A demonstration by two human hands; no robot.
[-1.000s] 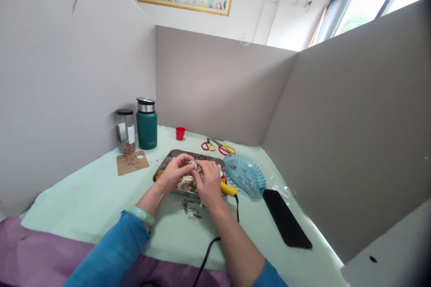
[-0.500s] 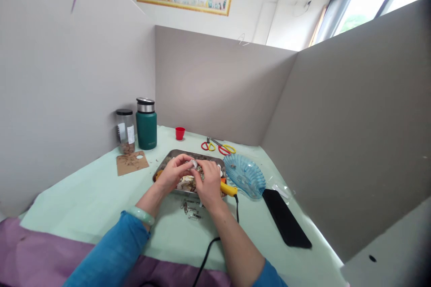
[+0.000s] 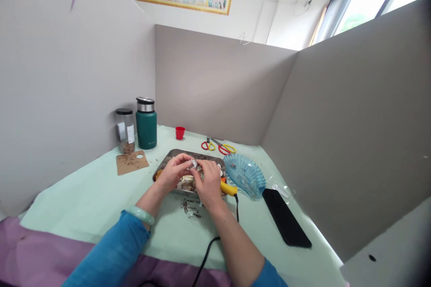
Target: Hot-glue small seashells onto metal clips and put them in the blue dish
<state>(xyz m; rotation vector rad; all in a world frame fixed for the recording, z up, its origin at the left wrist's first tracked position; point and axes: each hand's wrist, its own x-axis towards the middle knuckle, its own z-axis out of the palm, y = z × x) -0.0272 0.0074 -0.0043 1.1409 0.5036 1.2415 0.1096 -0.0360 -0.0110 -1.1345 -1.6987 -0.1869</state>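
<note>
Reaches past a black cord (image 3: pixel 209 246) and small metal clips (image 3: pixel 191 210) on the tabletop (image 3: pixel 81 197). Holds a small shiny piece (image 3: pixel 194 164), perhaps silvery, pinched in the fingers of the left hand (image 3: pixel 173 173) and right hand (image 3: pixel 209 180), above the metal tray (image 3: pixel 167 158). Blocks much of the tray's contents with both hands. Has a yellow handle (image 3: pixel 229 189) and blue dish (image 3: pixel 247 176) to the right, with scissors (image 3: pixel 225 149) and a red cup (image 3: pixel 180 133) farther off.

You had open cloth (image 3: pixel 101 197) at front L, but the yellow handle (image 3: pixel 229 189) w/ its black cord (image 3: pixel 238 208), blue dish (image 3: pixel 245 175) & black slab (image 3: pixel 286 219) obstructed your R, w/ small metal clips (image 3: pixel 191 210) just before the tray (image 3: pixel 181 151) & scissors (image 3: pixel 226 149) behind.
</note>
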